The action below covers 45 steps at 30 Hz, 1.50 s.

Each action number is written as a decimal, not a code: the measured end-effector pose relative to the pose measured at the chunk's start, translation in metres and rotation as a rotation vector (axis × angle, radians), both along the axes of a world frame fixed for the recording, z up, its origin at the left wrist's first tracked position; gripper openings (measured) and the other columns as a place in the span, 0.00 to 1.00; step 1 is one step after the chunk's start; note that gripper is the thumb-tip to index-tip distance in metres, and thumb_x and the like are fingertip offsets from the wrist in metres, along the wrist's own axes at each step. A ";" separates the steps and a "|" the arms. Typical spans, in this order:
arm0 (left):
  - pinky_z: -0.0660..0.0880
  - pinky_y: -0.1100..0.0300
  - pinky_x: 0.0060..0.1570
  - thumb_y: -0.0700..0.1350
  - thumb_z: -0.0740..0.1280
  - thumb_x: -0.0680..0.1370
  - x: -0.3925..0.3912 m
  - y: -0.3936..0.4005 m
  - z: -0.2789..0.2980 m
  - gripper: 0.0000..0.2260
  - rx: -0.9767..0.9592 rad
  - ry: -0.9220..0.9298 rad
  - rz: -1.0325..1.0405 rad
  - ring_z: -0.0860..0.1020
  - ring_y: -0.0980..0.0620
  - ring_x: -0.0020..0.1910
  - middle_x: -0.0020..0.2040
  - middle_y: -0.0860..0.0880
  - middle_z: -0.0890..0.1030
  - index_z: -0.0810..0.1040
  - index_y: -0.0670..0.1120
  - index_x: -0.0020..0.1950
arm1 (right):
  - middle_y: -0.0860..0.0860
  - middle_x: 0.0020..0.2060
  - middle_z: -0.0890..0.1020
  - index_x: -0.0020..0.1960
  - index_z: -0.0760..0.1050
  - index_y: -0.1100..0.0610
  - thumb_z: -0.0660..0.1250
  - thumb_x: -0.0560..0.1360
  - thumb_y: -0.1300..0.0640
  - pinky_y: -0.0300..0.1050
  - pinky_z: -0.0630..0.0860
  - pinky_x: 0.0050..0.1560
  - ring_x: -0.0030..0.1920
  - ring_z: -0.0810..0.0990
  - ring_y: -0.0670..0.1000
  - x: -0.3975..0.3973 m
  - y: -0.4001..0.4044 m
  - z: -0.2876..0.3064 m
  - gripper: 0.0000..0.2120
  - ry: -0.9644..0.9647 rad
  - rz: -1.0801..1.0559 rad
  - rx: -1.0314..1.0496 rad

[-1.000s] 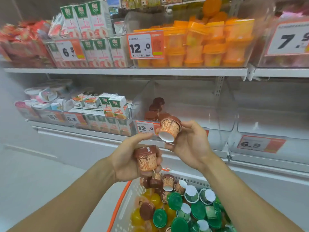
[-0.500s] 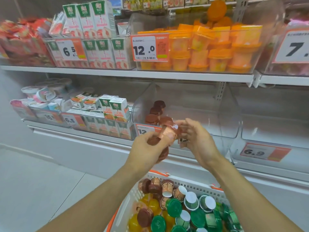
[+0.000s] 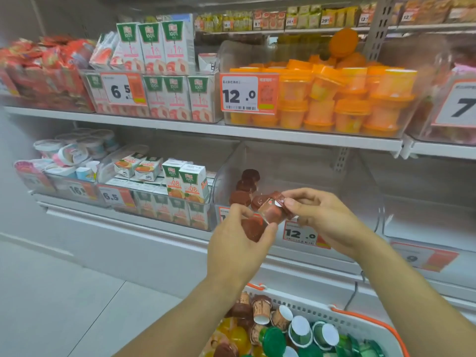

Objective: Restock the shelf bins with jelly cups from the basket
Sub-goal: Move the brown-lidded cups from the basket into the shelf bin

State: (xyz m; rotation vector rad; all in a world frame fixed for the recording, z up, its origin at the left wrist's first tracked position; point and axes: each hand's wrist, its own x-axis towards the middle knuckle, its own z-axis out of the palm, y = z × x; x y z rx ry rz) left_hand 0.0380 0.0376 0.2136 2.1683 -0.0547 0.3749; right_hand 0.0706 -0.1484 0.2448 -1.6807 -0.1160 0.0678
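Both hands are raised at the front lip of a clear shelf bin [image 3: 360,191] on the lower shelf. My left hand [image 3: 237,243] grips a brown jelly cup [image 3: 253,229]. My right hand [image 3: 319,217] pinches a second brown jelly cup [image 3: 273,210], tilted, right above the first one. Inside the bin, at its left side, lie several brown cups [image 3: 244,186]. Below my arms stands a white basket [image 3: 342,320] with orange handles, holding brown, green and yellow jelly cups [image 3: 283,331].
The bin carries a 12.0 price tag [image 3: 301,234]. Left of it are juice cartons [image 3: 185,184] and yoghurt tubs [image 3: 69,153]. The upper shelf holds a bin of orange jelly cups [image 3: 347,99] and more cartons [image 3: 154,47]. An empty-looking clear bin [image 3: 432,202] is to the right.
Both hands have risen from above the basket to the bin's front and come together. The two brown cups now sit one against the other.
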 end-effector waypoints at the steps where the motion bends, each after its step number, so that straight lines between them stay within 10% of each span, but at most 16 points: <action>1: 0.80 0.53 0.43 0.56 0.73 0.72 0.002 0.001 0.003 0.11 -0.122 0.072 0.012 0.81 0.56 0.39 0.38 0.56 0.83 0.75 0.53 0.46 | 0.54 0.50 0.86 0.56 0.81 0.57 0.72 0.75 0.56 0.44 0.73 0.46 0.45 0.80 0.47 0.008 -0.002 0.006 0.11 -0.035 -0.018 -0.055; 5: 0.67 0.60 0.22 0.44 0.69 0.77 0.019 0.017 0.008 0.08 -0.659 0.477 0.052 0.76 0.47 0.28 0.30 0.44 0.79 0.76 0.41 0.43 | 0.54 0.48 0.85 0.56 0.79 0.57 0.71 0.77 0.60 0.38 0.75 0.47 0.45 0.80 0.48 0.060 -0.010 0.021 0.08 -0.082 -0.045 -0.275; 10: 0.60 0.64 0.20 0.44 0.60 0.80 0.037 0.039 0.000 0.10 -0.954 0.634 0.024 0.78 0.42 0.32 0.34 0.40 0.78 0.76 0.40 0.43 | 0.52 0.54 0.82 0.61 0.77 0.56 0.70 0.78 0.55 0.42 0.72 0.55 0.56 0.80 0.53 0.137 -0.011 0.011 0.13 -0.007 -0.065 -0.690; 20: 0.75 0.52 0.38 0.38 0.60 0.77 0.047 0.042 -0.007 0.06 -1.238 0.739 -0.025 0.74 0.44 0.33 0.34 0.41 0.76 0.74 0.39 0.44 | 0.51 0.58 0.80 0.60 0.79 0.54 0.72 0.76 0.56 0.40 0.71 0.56 0.57 0.78 0.53 0.200 0.012 -0.045 0.13 0.015 -0.074 -0.857; 32: 0.76 0.41 0.57 0.41 0.63 0.81 0.040 0.038 0.000 0.07 -1.275 0.789 0.027 0.74 0.43 0.38 0.38 0.40 0.76 0.76 0.38 0.47 | 0.53 0.62 0.80 0.63 0.78 0.56 0.66 0.80 0.56 0.41 0.71 0.60 0.63 0.78 0.54 0.179 0.011 -0.032 0.13 -0.072 -0.083 -0.832; 39: 0.75 0.40 0.60 0.40 0.63 0.79 0.034 0.041 0.008 0.07 -1.200 0.690 -0.164 0.80 0.44 0.35 0.37 0.40 0.82 0.78 0.36 0.51 | 0.56 0.45 0.85 0.55 0.82 0.57 0.71 0.77 0.57 0.40 0.76 0.39 0.40 0.83 0.48 0.070 0.038 0.019 0.07 -0.134 0.269 -0.549; 45: 0.69 0.60 0.31 0.61 0.65 0.78 0.027 0.040 0.013 0.24 -1.070 0.716 -0.437 0.79 0.45 0.38 0.47 0.37 0.83 0.84 0.41 0.58 | 0.58 0.56 0.82 0.64 0.79 0.53 0.66 0.80 0.51 0.44 0.74 0.44 0.49 0.77 0.55 0.028 0.044 0.029 0.15 0.103 0.471 -0.314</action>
